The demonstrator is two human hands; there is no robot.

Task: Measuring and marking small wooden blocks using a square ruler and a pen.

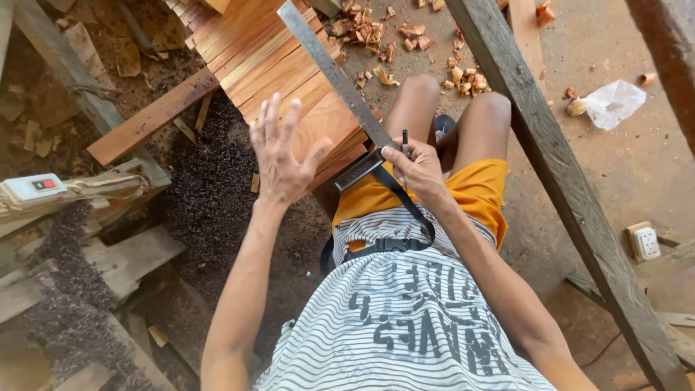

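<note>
Two hands at the board stack (289, 72) | right hand (416, 168) pinches square (340, 80) plus pencil (404, 141) | left hand (279, 156) spread, hovering | step: marking | next likely needs square seated flush on the stack's edge

Two hands were in view: one left hand (279, 152), spread open and empty, and one right hand (416, 168), closed on one metal try square (340, 80) and one dark pencil (405, 141). Left of the try square lay one stack of reddish boards (268, 58); its boards could not be counted exactly. Further left sat one white switch box (32, 190). Right of the try square lay one crumpled plastic bag (612, 101) and one white wall socket (644, 242). Two grey timber beams (550, 159) crossed the right side.
</note>
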